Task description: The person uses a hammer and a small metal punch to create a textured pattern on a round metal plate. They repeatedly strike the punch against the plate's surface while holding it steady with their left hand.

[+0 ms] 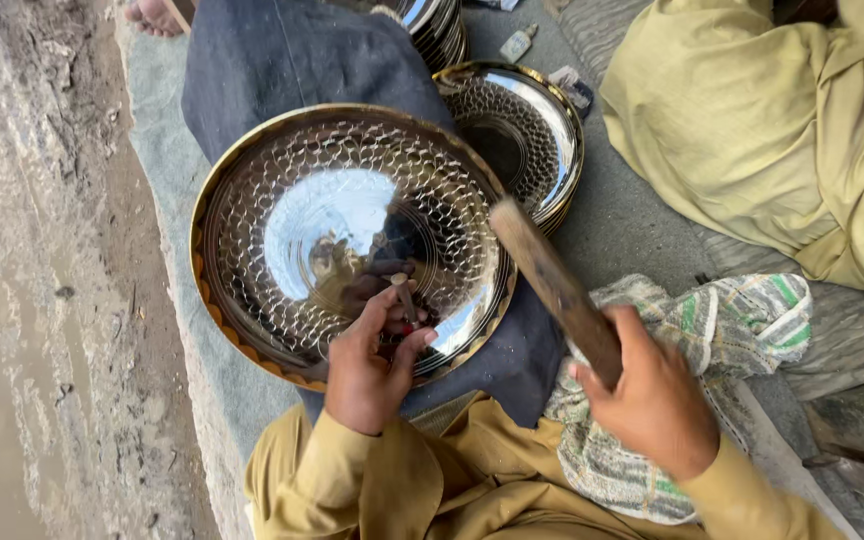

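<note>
Large round metal tray [347, 235], scale pattern punched over its face, lies flat on a dark blue cloth [282, 60] near the mat's [167, 200] left edge; the cloth likely cushions it. Left hand [367, 365], fingers pinched tight round a small punch [403, 297], stands it upright on the tray's near rim zone. Right hand [652, 395] is fisted on a wooden mallet [552, 285], head raised above the tray. Second patterned tray [527, 125] just behind, partly overlapped. Striped rag [732, 320] lies under the right wrist.
</note>
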